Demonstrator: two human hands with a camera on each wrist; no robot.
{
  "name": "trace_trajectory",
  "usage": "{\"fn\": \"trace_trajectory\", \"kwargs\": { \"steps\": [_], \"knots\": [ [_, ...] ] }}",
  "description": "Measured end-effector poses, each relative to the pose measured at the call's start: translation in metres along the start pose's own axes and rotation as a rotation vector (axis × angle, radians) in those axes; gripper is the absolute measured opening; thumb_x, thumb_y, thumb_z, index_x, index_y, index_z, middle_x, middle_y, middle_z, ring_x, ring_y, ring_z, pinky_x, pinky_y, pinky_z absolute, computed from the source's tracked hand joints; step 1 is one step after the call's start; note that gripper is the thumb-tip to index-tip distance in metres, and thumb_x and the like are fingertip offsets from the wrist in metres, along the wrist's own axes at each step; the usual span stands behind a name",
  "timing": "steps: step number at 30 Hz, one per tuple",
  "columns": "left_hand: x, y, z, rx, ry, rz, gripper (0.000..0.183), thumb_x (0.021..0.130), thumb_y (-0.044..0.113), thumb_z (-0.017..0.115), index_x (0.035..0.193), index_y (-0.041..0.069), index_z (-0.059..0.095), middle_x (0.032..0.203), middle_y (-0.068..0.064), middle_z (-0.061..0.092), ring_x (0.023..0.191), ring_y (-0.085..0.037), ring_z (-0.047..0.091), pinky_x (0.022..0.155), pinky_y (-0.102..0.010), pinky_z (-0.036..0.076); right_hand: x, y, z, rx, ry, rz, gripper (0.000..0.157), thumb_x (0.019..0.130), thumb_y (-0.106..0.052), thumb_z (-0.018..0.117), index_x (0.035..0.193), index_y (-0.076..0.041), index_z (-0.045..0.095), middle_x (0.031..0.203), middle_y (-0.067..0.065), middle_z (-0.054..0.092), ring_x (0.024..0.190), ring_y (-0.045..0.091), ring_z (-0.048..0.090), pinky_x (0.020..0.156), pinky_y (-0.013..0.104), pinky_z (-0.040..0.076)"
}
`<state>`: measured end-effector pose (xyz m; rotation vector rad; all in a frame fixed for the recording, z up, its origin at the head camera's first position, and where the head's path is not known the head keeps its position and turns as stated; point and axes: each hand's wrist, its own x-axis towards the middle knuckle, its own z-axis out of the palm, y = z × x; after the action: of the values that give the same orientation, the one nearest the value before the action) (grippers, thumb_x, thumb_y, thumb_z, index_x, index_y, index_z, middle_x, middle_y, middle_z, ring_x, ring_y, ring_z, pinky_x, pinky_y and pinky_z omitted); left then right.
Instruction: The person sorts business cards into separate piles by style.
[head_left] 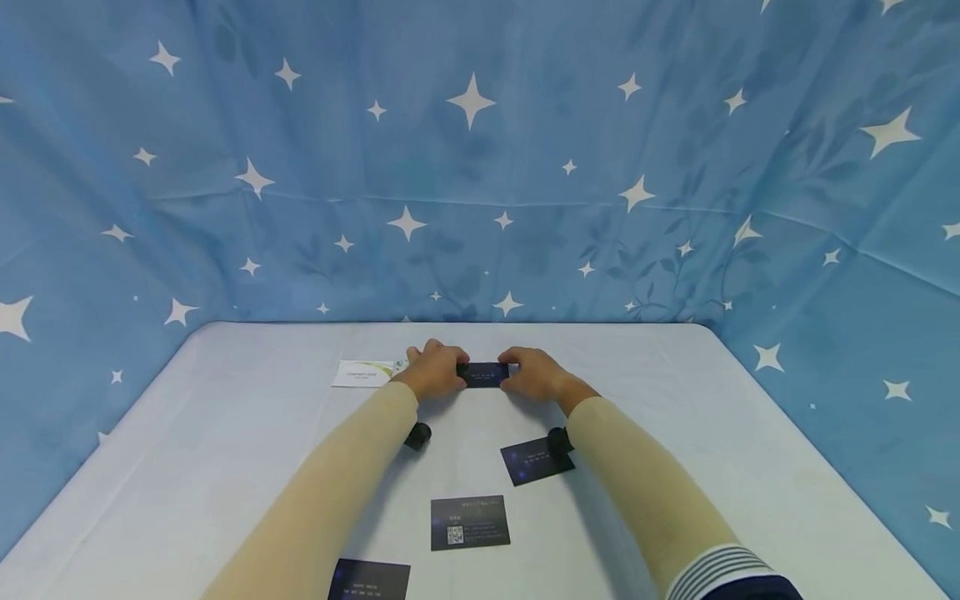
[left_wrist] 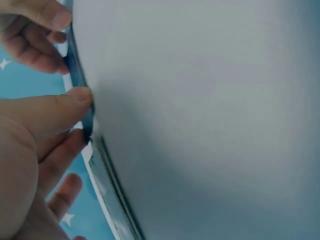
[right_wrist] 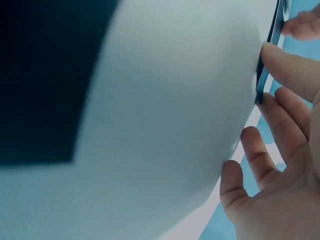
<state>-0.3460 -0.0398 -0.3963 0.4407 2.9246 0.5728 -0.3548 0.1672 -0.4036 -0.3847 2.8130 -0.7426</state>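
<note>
At the far middle of the table in the head view, a dark business card (head_left: pixel 483 375) with small light print is held at both ends. My left hand (head_left: pixel 432 371) pinches its left end between thumb and fingers. My right hand (head_left: pixel 536 375) grips the right end the same way. The left wrist view shows the dark card (left_wrist: pixel 76 75) nearly edge-on; whether it is one card or several I cannot tell. Just left of it lie white business cards (head_left: pixel 360 373) with a green and yellow curve, partly hidden behind my left hand. Their stacked edges (left_wrist: pixel 117 192) show in the left wrist view.
Nearer on the white table (head_left: pixel 247 467) lie three dark cards: one tilted card (head_left: pixel 525 467) by my right forearm, one card with a QR code (head_left: pixel 480 512) in the middle, and one card (head_left: pixel 369 579) cut off at the bottom. A blue starry curtain (head_left: pixel 480 167) hangs behind.
</note>
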Motion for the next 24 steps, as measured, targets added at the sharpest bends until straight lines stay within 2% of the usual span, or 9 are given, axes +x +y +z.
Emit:
{"fn": "trace_trajectory", "kwargs": {
  "steps": [3,11,24],
  "knots": [
    [-0.0002,0.0000,-0.0024,-0.009,-0.016,-0.013,0.045,0.089,0.023,0.078,0.132,0.015,0.066,0.121,-0.004,0.063,0.118,-0.024,0.042,0.093,-0.049,0.024,0.0012,0.0013,0.0011,0.046,0.000,0.025,0.053,0.091,-0.019,0.073,0.141,-0.012,0.057,0.147,0.011,0.051,0.137,0.032,0.042,0.113,0.052,0.027],
    [0.0012,0.0031,-0.0016,-0.003,-0.047,-0.015,0.046,0.091,0.022,0.076,0.135,0.015,0.064,0.126,-0.005,0.063,0.120,-0.025,0.041,0.095,-0.050,0.024,0.0001,0.0032,-0.0007,0.054,-0.012,0.041,0.055,0.092,-0.020,0.073,0.143,-0.013,0.055,0.148,0.012,0.049,0.138,0.033,0.041,0.113,0.053,0.026],
    [0.0013,0.0019,-0.0034,0.001,-0.053,-0.027,0.048,0.092,0.022,0.073,0.138,0.014,0.062,0.129,-0.008,0.061,0.119,-0.027,0.041,0.093,-0.051,0.024,0.0003,-0.0011,-0.0014,0.063,-0.013,0.035,0.056,0.092,-0.018,0.073,0.144,-0.011,0.054,0.148,0.014,0.049,0.138,0.034,0.041,0.113,0.053,0.027]
  ]
}}
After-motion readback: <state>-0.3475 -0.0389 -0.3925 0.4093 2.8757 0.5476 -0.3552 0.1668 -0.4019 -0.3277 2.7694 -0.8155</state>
